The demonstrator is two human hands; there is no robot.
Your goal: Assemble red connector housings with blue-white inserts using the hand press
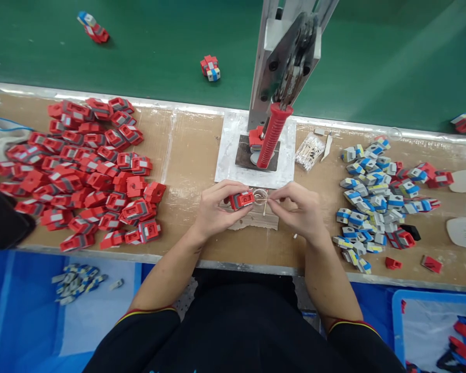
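Observation:
My left hand (pixel 217 208) grips a red plastic toy part (pixel 241 200) with grey trim between thumb and fingers, its recessed face turned up. Thumb and forefinger of my right hand (pixel 300 210) are pinched on a thin stick, apparently a cotton swab (pixel 264 209); the fingers partly hide it. Between my hands, close to the red part, is a small round clear dish (pixel 260 196). Below it lies a piece of cardboard (pixel 256 221). Just beyond stands a hand press with a red handle (pixel 274 137), and another red part (pixel 255 137) sits at its base.
Many red parts (pixel 97 168) are heaped on the left. White, blue and yellow parts (pixel 368 191) lie at right, near a bag of cotton swabs (pixel 309 151). A green belt (pixel 151 57) runs behind, carrying a few assembled pieces. Blue bins (pixel 396 316) flank me below the table.

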